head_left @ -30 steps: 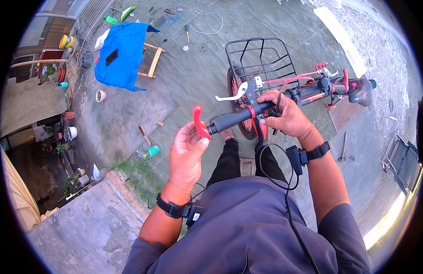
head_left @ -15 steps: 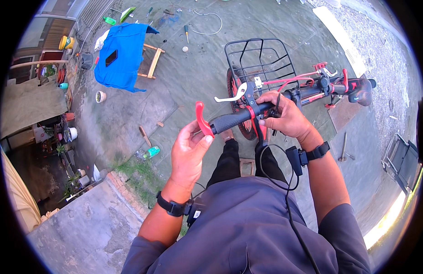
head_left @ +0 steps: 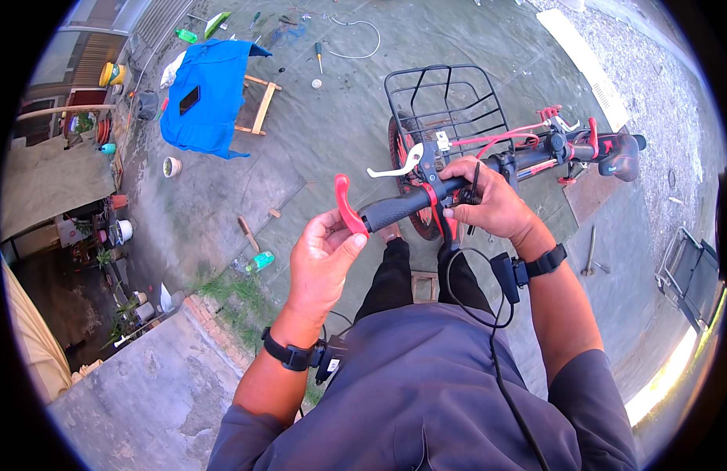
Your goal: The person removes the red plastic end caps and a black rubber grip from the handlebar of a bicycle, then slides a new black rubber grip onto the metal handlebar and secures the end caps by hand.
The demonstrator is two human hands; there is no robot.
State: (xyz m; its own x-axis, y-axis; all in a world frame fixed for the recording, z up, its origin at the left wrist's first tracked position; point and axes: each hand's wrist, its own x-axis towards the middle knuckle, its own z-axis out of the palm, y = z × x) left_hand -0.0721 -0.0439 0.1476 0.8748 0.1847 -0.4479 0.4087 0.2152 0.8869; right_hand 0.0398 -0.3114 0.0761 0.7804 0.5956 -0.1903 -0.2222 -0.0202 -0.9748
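My left hand [head_left: 320, 255] is closed on a red bar end [head_left: 345, 206], thumb and fingers pinching its base at the outer tip of a black handlebar grip [head_left: 396, 209]. The bar end's curved horn points up and away from me. My right hand [head_left: 501, 206] is wrapped around the handlebar just inside the grip's red ring [head_left: 430, 192]. Between its fingers is a small black tool with thin arms [head_left: 473, 192], perhaps a folding hex key set; its kind is not plain. A white brake lever [head_left: 401, 163] juts out beyond the grip.
The bicycle stretches right to its saddle [head_left: 619, 158], with a black wire rack [head_left: 448, 100] over the wheel. A blue cloth [head_left: 210, 102] with a phone covers a wooden stool at left. A screwdriver [head_left: 319, 59], a hammer [head_left: 590, 251] and a green bottle [head_left: 261, 261] lie around.
My left forearm has shifted slightly left, and the red bar end has moved very slightly with it. My right hand keeps its place on the handlebar.
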